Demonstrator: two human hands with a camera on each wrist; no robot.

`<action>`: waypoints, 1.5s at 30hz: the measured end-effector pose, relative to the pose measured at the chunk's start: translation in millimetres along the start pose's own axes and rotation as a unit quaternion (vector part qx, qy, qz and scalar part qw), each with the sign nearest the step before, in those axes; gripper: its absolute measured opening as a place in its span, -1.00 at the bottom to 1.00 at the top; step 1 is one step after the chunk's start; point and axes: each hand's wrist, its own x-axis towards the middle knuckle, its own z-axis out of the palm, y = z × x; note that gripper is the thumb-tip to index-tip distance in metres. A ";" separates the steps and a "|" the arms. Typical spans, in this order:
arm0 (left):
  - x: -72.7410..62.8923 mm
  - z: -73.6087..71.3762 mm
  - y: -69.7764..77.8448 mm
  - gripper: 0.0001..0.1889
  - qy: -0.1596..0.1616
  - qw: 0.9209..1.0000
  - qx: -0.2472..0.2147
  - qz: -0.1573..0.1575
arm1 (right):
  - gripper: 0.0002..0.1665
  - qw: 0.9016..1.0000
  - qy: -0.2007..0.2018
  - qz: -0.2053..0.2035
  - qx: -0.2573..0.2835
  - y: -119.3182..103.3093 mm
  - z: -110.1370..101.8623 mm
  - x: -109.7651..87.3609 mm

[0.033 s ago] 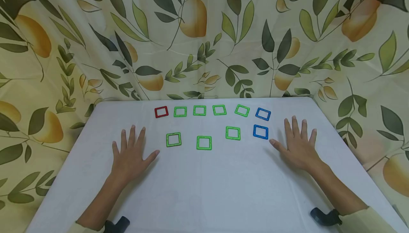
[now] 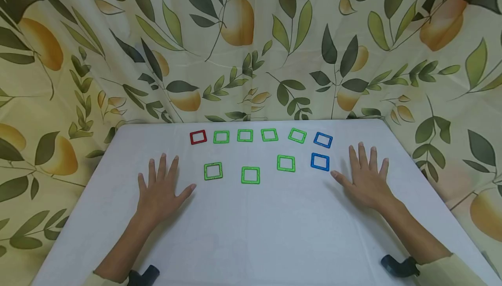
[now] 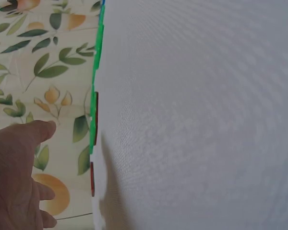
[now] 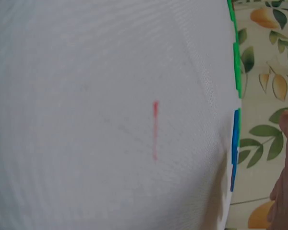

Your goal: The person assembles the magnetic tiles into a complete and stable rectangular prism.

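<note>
My left hand (image 2: 158,192) is spread with straight fingers over the left side of the table, holding nothing. Nearest its thumb lies a green rectangular frame (image 2: 205,172). On the right, my other hand (image 2: 366,183) is likewise spread and holds nothing; its thumb tip points at the lower blue frame (image 2: 312,161), close to its corner. Two more green frames, one central (image 2: 242,175) and one further right (image 2: 279,163), complete the front row. Behind them runs a row with a red frame (image 2: 191,139) at left, several green frames (image 2: 215,137), and a blue frame (image 2: 316,138) at right.
The frames lie flat on a white-covered table (image 2: 251,233). A curtain (image 2: 251,81) printed with fruit and leaves hangs behind its far edge. Dark devices (image 2: 144,276) sit at both wrists. The right wrist view shows a thin red streak (image 4: 155,129) on the white surface.
</note>
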 end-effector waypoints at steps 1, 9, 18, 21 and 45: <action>0.2 0.0 -0.1 0.02 0.000 1.000 0.000 0.000 | 0.25 1.000 0.000 -0.001 -0.001 0.1 -0.1 0.4; -0.3 -2.2 1.5 0.01 0.001 1.000 0.000 -0.002 | 0.26 1.000 0.004 -0.006 -0.004 -1.1 0.7 2.2; -2.2 -0.2 6.0 0.00 -0.005 1.000 -0.010 0.001 | 0.30 1.000 0.007 -0.018 0.000 -1.0 3.9 0.5; -1.2 3.4 6.7 0.00 -0.001 1.000 -0.012 0.010 | 0.31 1.000 0.011 -0.024 -0.001 -1.5 5.2 0.9; 23.5 21.8 49.4 -0.13 0.036 0.991 -0.054 0.116 | 0.30 0.998 0.021 -0.054 0.028 -23.9 7.9 8.8</action>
